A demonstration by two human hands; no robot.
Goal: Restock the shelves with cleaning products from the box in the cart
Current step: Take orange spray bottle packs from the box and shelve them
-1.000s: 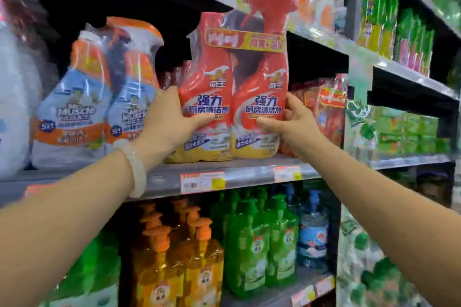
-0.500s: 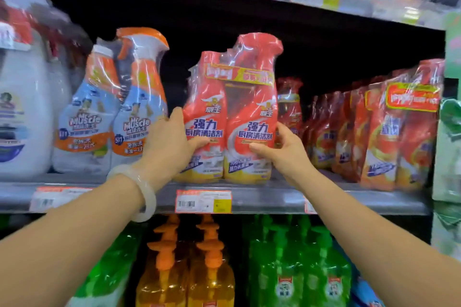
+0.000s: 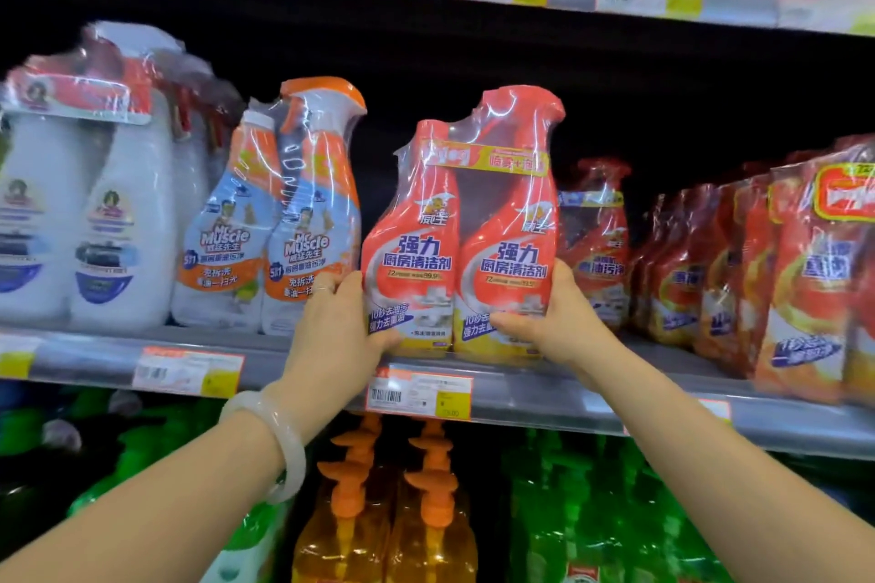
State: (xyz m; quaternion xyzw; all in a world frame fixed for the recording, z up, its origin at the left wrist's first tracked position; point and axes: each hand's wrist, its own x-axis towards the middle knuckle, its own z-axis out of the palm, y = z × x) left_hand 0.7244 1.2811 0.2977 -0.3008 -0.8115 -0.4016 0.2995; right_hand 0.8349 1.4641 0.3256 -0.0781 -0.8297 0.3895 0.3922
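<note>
Twin-pack (image 3: 457,246) looks heavy, its shrink-wrap slippery. Left hand (image 3: 338,334) and right hand (image 3: 558,322) clamp its lower sides; best hold is low, near the base.

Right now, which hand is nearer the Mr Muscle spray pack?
Left. The left hand grips the red twin pack beside the Mr Muscle pack; the right hand grips the pack's far side.

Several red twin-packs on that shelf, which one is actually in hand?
The front red kitchen-cleaner twin-pack at the shelf edge: left hand and right hand grip its lower sides. The other red packs stand untouched to its right.
</note>
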